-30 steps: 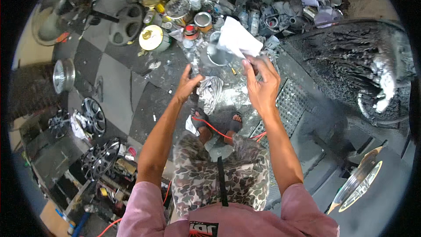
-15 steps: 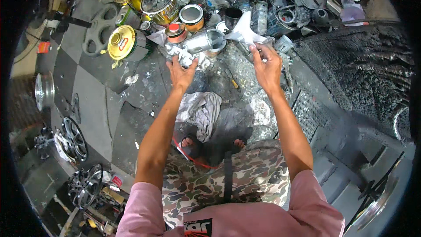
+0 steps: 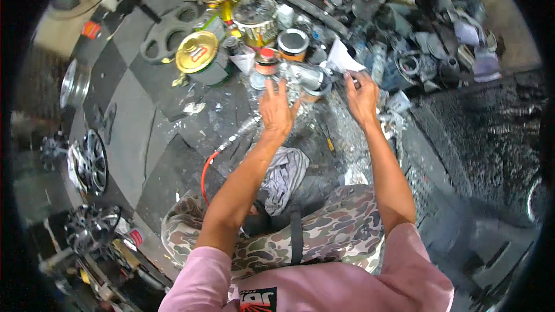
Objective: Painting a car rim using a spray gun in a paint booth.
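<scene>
My left hand (image 3: pixel 276 110), fingers partly extended, grips a silver spray gun (image 3: pixel 293 84) whose hose runs back toward me. The gun's cup (image 3: pixel 309 74) lies tilted at a grey container (image 3: pixel 317 93); whether liquid flows is too small to tell. My right hand (image 3: pixel 359 95) pinches a white paper piece (image 3: pixel 341 55), shaped like a funnel, just right of that cup. An orange tin with a red lid (image 3: pixel 266 65) stands beyond my left fingers, with a larger orange-banded tin (image 3: pixel 292 45) behind it.
Yellow-lidded cans (image 3: pixel 197 51) stand left of my hands. A rag (image 3: pixel 283 176), yellow-handled tool (image 3: pixel 329 141) and red hose (image 3: pixel 205 176) lie near me. Several wheels (image 3: pixel 95 162) line the left. Cluttered cups and bottles (image 3: pixel 433 52) fill the back right; a dark crusted panel (image 3: pixel 474 133) is at right.
I am crouched lower. My left hand has moved forward with the spray gun among the tins, tipping its cup over. My right hand has carried the white paper forward beside it.
</scene>
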Demonstrator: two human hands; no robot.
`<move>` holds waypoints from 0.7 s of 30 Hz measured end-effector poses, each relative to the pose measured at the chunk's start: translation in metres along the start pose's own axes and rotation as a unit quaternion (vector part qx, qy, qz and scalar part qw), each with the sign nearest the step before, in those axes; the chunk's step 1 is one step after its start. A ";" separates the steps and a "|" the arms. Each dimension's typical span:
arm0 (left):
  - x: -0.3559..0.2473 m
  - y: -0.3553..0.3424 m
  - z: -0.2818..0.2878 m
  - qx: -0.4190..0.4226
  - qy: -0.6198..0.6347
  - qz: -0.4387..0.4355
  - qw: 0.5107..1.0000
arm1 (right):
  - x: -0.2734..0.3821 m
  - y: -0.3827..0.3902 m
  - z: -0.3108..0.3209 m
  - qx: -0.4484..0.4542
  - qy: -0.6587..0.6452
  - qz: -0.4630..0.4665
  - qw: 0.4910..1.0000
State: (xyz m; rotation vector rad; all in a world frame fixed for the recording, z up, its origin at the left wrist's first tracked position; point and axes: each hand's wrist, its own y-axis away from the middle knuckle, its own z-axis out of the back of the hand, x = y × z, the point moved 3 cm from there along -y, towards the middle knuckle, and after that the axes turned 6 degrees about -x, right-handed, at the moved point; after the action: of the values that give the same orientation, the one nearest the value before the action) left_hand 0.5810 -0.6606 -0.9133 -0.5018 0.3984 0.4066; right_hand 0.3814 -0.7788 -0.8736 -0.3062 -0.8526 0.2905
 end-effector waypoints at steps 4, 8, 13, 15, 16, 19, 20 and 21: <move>0.016 0.008 -0.021 0.056 0.096 0.148 0.983 | 0.009 -0.005 -0.017 0.031 0.043 0.006 0.999; 0.101 0.047 -0.071 0.009 0.171 0.275 0.946 | 0.021 0.010 -0.046 0.055 0.074 0.083 0.992; 0.101 0.077 -0.035 0.100 0.545 0.533 0.640 | -0.013 0.009 -0.046 0.172 0.167 0.112 0.964; 0.131 0.101 -0.010 0.053 0.622 0.498 0.601 | 0.029 0.009 -0.052 0.216 0.232 0.114 0.941; 0.137 0.110 -0.001 0.026 0.700 0.444 0.559 | 0.044 0.009 -0.053 0.229 0.240 0.105 0.937; 0.146 0.125 0.046 0.003 0.741 0.389 0.547 | 0.081 -0.010 -0.089 0.202 0.119 0.185 0.954; 0.149 0.129 0.059 0.000 0.751 0.366 0.550 | 0.107 -0.017 -0.111 0.212 0.099 0.229 0.945; 0.153 0.134 0.067 -0.002 0.751 0.349 0.560 | 0.130 -0.023 -0.139 0.219 0.060 0.251 0.941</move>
State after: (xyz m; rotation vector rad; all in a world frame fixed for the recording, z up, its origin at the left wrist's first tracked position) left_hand 0.6657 -0.4764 -0.9800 -0.5825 2.3617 0.6660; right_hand 0.5725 -0.7727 -0.8618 -0.1168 -0.5582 0.9141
